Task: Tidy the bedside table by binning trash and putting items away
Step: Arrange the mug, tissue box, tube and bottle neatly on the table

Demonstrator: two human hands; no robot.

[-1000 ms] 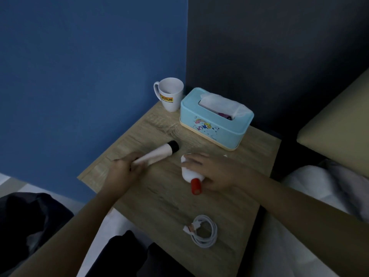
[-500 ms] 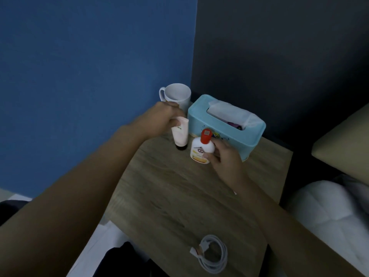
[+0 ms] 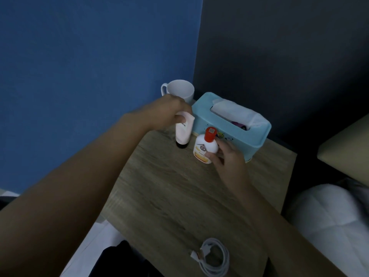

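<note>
On the wooden bedside table (image 3: pixel 179 196) my left hand (image 3: pixel 169 112) grips the crimped top of a pale pink tube (image 3: pixel 183 131), which stands cap-down next to the light blue tissue box (image 3: pixel 227 124). My right hand (image 3: pixel 225 156) holds a small white bottle with a red cap (image 3: pixel 205 147) upright, just right of the tube and in front of the box. A white mug (image 3: pixel 179 90) stands in the back corner behind my left hand. A coiled white cable (image 3: pixel 213 258) lies at the table's front edge.
A blue wall runs along the left and a dark wall behind the table. A bed with white bedding (image 3: pixel 329 222) and a beige pillow (image 3: pixel 347 148) lies to the right. Dark fabric (image 3: pixel 119 260) sits below the table's front edge.
Both hands lifted the tube and the bottle from lying flat mid-table and stood them upright at the back by the tissue box. Since half a second ago they have barely moved.
</note>
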